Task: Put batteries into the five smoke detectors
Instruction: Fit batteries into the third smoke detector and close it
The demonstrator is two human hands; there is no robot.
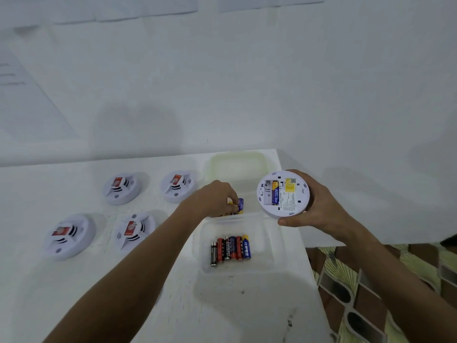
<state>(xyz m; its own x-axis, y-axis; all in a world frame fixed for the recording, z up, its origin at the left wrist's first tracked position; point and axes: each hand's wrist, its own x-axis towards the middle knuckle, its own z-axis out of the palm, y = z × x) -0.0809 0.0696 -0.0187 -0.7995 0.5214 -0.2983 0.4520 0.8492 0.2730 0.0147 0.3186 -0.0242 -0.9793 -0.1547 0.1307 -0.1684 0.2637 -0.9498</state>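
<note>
Smoke detector [283, 193]: round, white, back facing up, one blue battery [275, 193] inside, standing lengthwise.
Right hand [319, 206]: curled around the smoke detector.
Left hand [214, 198]: pinching a blue-and-yellow battery [240, 205], upright.

white table [74, 293], white wall [222, 82], patterned floor [371, 280]

Single head-worn wide-angle view, looking forward and down over white table [74, 293], close above hands, wall behind.
</note>
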